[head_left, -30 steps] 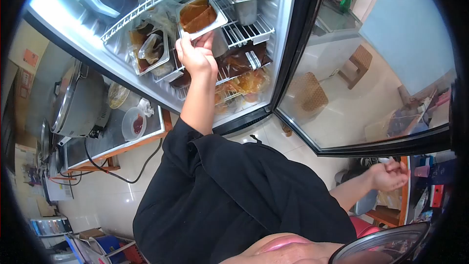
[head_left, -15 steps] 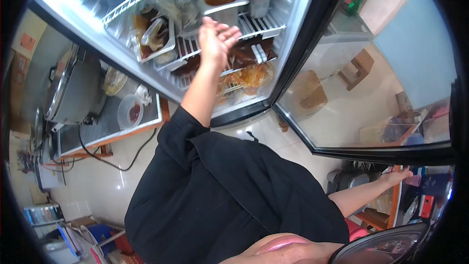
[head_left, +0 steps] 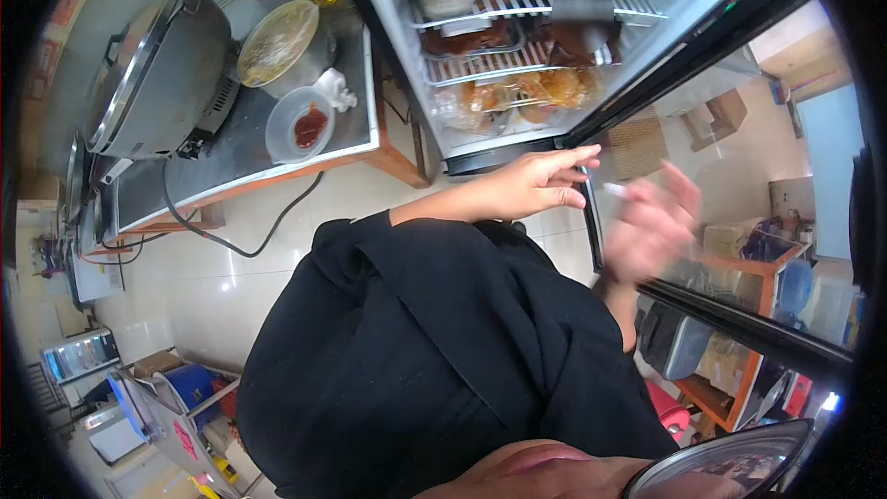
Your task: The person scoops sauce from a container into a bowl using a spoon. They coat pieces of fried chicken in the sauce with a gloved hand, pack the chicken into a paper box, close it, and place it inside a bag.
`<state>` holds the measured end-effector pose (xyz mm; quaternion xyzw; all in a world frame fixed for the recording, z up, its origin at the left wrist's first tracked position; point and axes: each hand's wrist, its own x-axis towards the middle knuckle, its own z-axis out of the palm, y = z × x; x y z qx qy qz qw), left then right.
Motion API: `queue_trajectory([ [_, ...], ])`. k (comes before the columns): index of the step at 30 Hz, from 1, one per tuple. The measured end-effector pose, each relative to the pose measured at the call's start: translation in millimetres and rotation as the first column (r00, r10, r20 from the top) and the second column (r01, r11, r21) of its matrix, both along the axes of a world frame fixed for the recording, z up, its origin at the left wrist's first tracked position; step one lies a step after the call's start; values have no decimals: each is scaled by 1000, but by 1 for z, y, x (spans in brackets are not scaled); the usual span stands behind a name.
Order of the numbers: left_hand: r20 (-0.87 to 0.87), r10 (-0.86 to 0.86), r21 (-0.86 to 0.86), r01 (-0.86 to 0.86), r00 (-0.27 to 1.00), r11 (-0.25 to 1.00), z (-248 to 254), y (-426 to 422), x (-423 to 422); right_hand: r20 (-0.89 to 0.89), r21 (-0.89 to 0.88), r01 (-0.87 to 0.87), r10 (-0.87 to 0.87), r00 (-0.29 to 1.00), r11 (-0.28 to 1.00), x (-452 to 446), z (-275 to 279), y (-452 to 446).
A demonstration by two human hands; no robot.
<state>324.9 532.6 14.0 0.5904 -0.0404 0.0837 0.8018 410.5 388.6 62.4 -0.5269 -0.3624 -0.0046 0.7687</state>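
Fingers of the left hand extended, holding nothing; right hand blurred, grip on small white item undeterminable. Food bags shelved; fridge door open.

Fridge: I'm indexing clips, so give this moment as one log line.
left hand: open, nothing seen in it | right hand: blurred, white item alongside | fridge: open
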Motion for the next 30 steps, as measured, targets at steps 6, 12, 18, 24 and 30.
queue_trajectory([
  [6, -339, 333, -207, -415, 880, 886, -73, 94, -147, -345, -82, -513, 458, 819, 855, -134, -77, 141],
  [12, -499, 670, -3, -775, 549, 633, -109, 158, -275, -257, -709, -384, 290, 922, 592, -170, -173, 249],
  [18, -254, 954, 458, -850, 158, 263, -124, 247, -375, -267, -918, -323, 245, 932, 232, -190, -255, 329],
  [24, -281, 947, 452, -849, 157, 275, -133, 283, -365, -75, -927, -145, 207, 975, 345, -186, -231, 296],
  [30, -34, 876, 702, -612, 482, 364, -177, 302, -263, -203, -955, -198, 1, 979, 223, -190, -159, 170],
])
